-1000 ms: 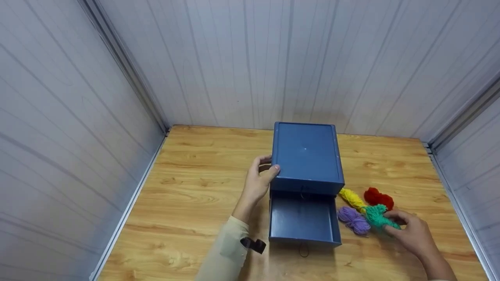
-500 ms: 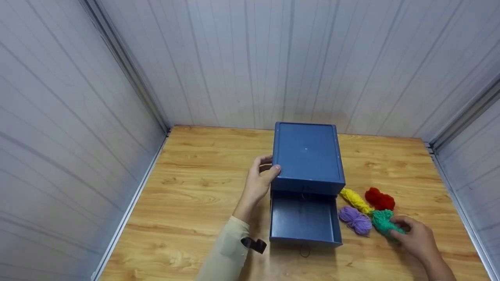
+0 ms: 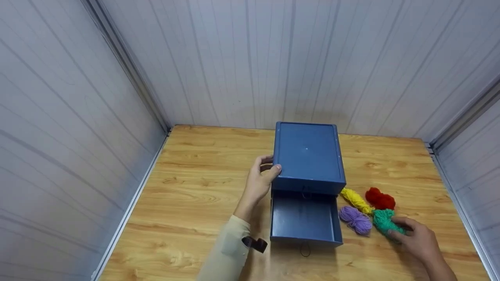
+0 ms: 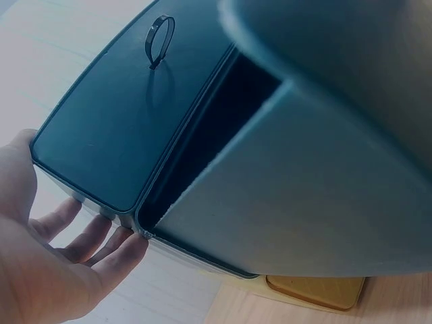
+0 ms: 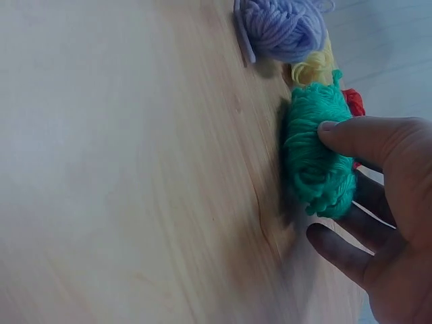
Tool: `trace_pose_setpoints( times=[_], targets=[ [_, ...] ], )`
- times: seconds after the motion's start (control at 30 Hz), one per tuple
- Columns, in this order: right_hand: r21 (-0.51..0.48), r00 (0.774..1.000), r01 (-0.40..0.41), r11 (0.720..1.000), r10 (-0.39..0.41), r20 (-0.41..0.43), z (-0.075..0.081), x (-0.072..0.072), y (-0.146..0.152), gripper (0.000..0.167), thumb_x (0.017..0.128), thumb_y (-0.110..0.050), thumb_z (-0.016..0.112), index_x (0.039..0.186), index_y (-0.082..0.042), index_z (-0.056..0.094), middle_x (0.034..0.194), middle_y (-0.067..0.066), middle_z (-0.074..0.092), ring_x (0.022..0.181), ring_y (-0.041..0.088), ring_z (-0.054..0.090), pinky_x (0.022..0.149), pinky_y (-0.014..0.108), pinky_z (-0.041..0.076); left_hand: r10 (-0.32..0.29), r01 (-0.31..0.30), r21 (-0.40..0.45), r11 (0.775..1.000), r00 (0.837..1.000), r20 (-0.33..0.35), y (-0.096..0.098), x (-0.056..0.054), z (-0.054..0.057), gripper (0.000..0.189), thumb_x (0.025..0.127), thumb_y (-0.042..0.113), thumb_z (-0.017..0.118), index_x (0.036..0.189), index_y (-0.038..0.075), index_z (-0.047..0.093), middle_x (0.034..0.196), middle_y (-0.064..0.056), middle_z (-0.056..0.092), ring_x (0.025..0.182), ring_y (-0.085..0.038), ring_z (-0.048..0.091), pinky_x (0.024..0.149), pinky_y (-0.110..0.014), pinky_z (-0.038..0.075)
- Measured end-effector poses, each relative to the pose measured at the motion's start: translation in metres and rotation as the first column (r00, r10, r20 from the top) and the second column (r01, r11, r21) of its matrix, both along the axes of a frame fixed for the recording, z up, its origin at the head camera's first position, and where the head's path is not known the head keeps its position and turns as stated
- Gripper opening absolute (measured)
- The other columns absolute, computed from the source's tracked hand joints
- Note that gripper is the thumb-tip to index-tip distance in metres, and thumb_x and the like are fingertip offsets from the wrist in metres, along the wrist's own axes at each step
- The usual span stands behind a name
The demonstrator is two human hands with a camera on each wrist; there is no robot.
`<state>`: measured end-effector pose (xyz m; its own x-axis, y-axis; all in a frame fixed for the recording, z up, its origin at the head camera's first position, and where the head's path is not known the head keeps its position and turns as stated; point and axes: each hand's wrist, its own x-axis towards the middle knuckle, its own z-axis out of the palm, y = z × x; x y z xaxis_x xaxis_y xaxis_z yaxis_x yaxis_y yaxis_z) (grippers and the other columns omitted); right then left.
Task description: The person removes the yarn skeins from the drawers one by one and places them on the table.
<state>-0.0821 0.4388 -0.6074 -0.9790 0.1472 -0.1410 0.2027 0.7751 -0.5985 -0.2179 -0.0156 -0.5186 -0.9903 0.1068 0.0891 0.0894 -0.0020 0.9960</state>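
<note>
Near the middle of the frame, the left hand grips the blue cabinet at its front left corner. Below, the lower drawer is already pulled out, its floor bare. At lower right, all outside it, sit purple yarn, yellow yarn, red yarn and green yarn, this last pinched in the right hand.

I see the right hand has drawn the green yarn rightward and slightly nearer. More yellow yarn now shows.
</note>
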Motion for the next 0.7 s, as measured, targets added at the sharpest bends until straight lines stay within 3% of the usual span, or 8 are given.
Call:
trace_pose_setpoints(
  times=[0.2, 0.3, 0.43, 0.53, 0.63, 0.7],
  targets=[
    [0.016, 1.000, 0.008, 1.000, -0.007, -0.015, 0.003, 0.007, -0.004, 0.055, 0.088, -0.033, 0.083, 0.128, 0.001, 0.067, 0.130, 0.032, 0.062, 0.112, 0.049, 0.064, 0.082, 0.049, 0.059, -0.029, 0.029, 0.002, 1.000, 1.000, 0.001, 0.000, -0.001, -0.001, 0.047, 0.097, 0.024, 0.070, 0.138, 0.006, 0.056, 0.135, -0.014, 0.060, 0.123, -0.029, 0.057, 0.098, -0.039, 0.052],
    [0.046, 0.996, 0.013, 0.999, -0.009, -0.088, 0.006, 0.009, -0.010, 0.051, 0.086, -0.033, 0.085, 0.124, -0.002, 0.071, 0.126, 0.027, 0.065, 0.111, 0.044, 0.065, 0.077, 0.034, 0.059, -0.031, 0.031, 0.009, 0.999, 1.000, 0.002, 0.000, -0.002, -0.001, 0.047, 0.096, 0.024, 0.070, 0.138, 0.007, 0.056, 0.135, -0.013, 0.060, 0.122, -0.029, 0.058, 0.098, -0.039, 0.052],
    [0.058, 0.985, 0.028, 0.998, -0.018, -0.169, 0.013, 0.011, -0.018, 0.045, 0.084, -0.035, 0.086, 0.119, -0.008, 0.074, 0.123, 0.021, 0.068, 0.101, 0.001, 0.063, 0.070, 0.014, 0.051, -0.026, 0.026, 0.016, 1.000, 1.000, 0.003, 0.000, -0.002, -0.001, 0.047, 0.096, 0.022, 0.071, 0.137, 0.006, 0.056, 0.134, -0.013, 0.060, 0.121, -0.029, 0.058, 0.098, -0.039, 0.052],
    [0.056, 0.978, 0.029, 0.998, -0.017, -0.210, 0.019, 0.011, -0.024, 0.042, 0.085, -0.034, 0.086, 0.118, -0.010, 0.075, 0.121, 0.020, 0.069, 0.094, -0.024, 0.042, 0.071, 0.022, 0.058, -0.024, 0.024, 0.014, 1.000, 1.000, -0.003, 0.000, -0.002, -0.001, 0.047, 0.096, 0.022, 0.071, 0.137, 0.005, 0.056, 0.134, -0.015, 0.060, 0.120, -0.030, 0.058, 0.098, -0.039, 0.052],
    [0.058, 0.968, 0.022, 0.998, -0.006, -0.250, 0.027, 0.009, -0.031, 0.039, 0.085, -0.030, 0.086, 0.117, -0.010, 0.075, 0.118, 0.018, 0.070, 0.093, -0.027, 0.039, 0.071, 0.031, 0.061, -0.020, 0.020, 0.009, 1.000, 1.000, -0.006, -0.001, -0.001, -0.001, 0.047, 0.095, 0.021, 0.071, 0.137, 0.006, 0.057, 0.133, -0.014, 0.061, 0.119, -0.030, 0.058, 0.098, -0.039, 0.052],
    [0.053, 0.961, 0.013, 0.999, 0.002, -0.278, 0.032, 0.007, -0.035, 0.038, 0.085, -0.027, 0.086, 0.117, -0.010, 0.075, 0.117, 0.017, 0.071, 0.092, -0.025, 0.043, 0.071, 0.027, 0.059, -0.015, 0.015, 0.004, 1.000, 1.000, -0.003, -0.002, -0.001, 0.000, 0.046, 0.095, 0.021, 0.071, 0.137, 0.007, 0.057, 0.133, -0.013, 0.061, 0.119, -0.029, 0.059, 0.097, -0.039, 0.052]
  ],
)
